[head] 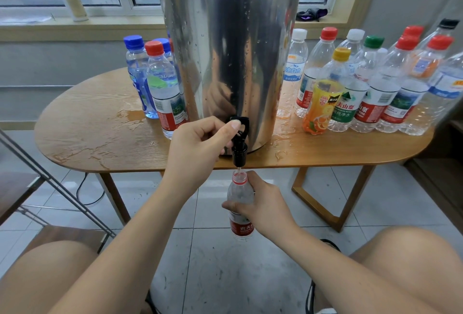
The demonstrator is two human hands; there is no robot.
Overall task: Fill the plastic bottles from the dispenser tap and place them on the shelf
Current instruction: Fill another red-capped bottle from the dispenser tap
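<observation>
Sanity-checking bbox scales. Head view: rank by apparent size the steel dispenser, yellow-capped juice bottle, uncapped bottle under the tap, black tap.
1. Steel dispenser, by far.
2. Yellow-capped juice bottle.
3. Uncapped bottle: looks slightly smaller, but it is foreshortened and partly hidden by the right hand, so unsure.
4. Black tap, smallest.

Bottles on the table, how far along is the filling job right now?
Done, it seems: beside the dispenser, the left-side bottles look full and capped. In hand: the left hand works the tap while the right hand holds an uncapped bottle under it. Left: the right-side bottles look empty, and none is seen on a shelf.
</observation>
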